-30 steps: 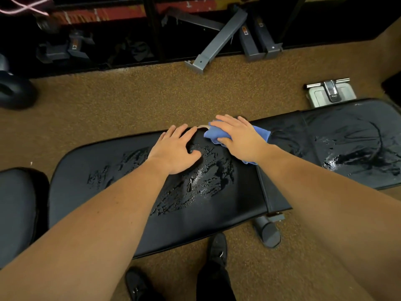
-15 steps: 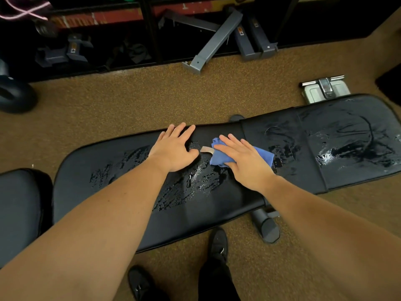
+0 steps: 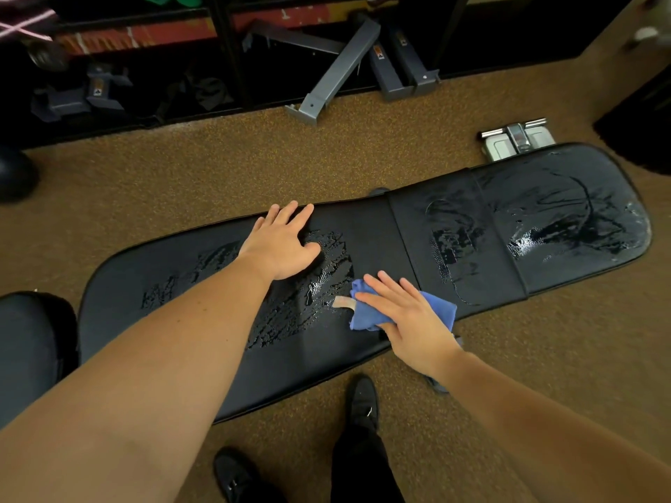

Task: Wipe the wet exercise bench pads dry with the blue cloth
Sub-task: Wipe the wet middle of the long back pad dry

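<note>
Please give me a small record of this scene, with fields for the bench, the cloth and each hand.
long pad: black, wet streaks in the middle
short pad: black, wet streaks and smears
blue cloth: on the long pad, near its front edge, under the right hand
right hand: fingers straight, pressing the cloth
left hand: flat on the long pad, holds nothing
floor: brown carpet

Black padded surface (image 3: 363, 226), long pad + shorter pad at right end, both w/ wet streaks. On it: blue cloth (image 3: 363, 315) near front edge, under right hand (image 3: 410, 317); left hand (image 3: 281, 245) flat near back edge.
</note>
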A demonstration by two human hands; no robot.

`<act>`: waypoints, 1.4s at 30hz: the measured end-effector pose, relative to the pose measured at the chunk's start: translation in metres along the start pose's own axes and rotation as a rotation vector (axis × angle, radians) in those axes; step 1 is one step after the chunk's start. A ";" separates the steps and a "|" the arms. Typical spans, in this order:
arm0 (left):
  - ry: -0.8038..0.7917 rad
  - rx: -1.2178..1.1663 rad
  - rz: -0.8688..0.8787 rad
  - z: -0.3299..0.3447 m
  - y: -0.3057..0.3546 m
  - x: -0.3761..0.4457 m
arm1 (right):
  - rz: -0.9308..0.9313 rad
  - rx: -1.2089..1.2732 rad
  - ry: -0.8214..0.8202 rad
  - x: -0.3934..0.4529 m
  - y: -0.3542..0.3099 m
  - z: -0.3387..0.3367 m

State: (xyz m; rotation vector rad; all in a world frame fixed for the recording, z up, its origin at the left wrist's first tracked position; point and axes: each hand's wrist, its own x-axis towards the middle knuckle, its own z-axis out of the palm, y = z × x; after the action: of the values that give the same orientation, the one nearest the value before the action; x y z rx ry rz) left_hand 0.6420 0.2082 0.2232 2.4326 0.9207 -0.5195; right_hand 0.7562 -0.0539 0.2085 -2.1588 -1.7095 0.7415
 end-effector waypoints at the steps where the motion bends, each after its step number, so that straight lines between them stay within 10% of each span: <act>1: -0.002 0.000 0.002 0.000 0.000 0.000 | 0.012 0.091 0.010 -0.004 -0.003 0.001; 9: 0.007 -0.008 0.004 0.001 -0.002 0.000 | 0.375 0.531 0.653 0.056 -0.022 -0.049; 16: 0.005 -0.037 -0.007 0.001 0.000 0.001 | 0.147 -0.351 0.132 0.131 0.031 -0.043; 42: -0.002 -0.029 0.047 0.001 -0.010 -0.001 | -0.055 -0.333 0.221 0.033 -0.004 0.021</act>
State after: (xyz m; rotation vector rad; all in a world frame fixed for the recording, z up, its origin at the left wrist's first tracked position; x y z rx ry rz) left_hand 0.6343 0.2137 0.2193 2.4208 0.8618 -0.4881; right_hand 0.7471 -0.0232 0.1862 -2.2890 -1.8686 0.2021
